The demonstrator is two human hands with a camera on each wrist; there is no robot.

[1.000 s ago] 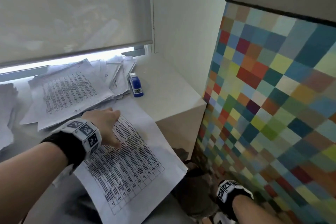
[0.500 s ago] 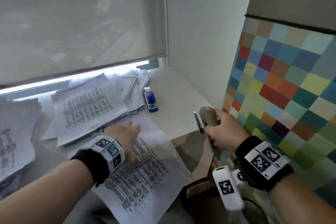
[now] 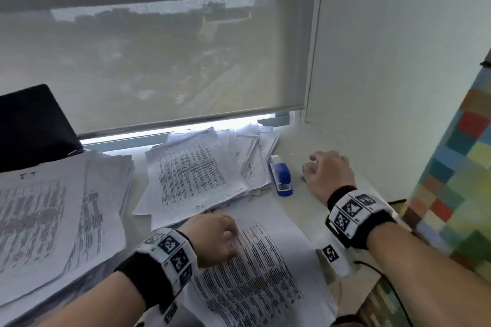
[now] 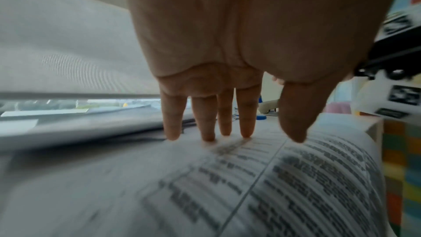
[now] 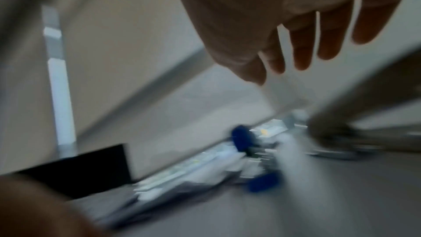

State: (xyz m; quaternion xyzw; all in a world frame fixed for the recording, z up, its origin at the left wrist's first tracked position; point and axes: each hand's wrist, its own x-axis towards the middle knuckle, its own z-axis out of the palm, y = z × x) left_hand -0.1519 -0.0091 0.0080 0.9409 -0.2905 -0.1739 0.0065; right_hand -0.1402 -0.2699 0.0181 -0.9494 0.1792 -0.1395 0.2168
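Right hand (image 3: 329,176) now beside stapler (image 3: 281,177)

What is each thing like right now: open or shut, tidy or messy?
Printed white paper sheet, lying flat.
Left hand, fingers straight, pressing that sheet.
Blue plastic stapler, shut, lying flat.
Right hand, fingers loose, nothing seen held, beside the stapler.
Grey roller blind, pulled nearly down.
White paper piles, messy, fanned out.

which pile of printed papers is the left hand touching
The front white printed sheets, nearest the person: left hand rests fingertips on them. Both other piles lie farther off.
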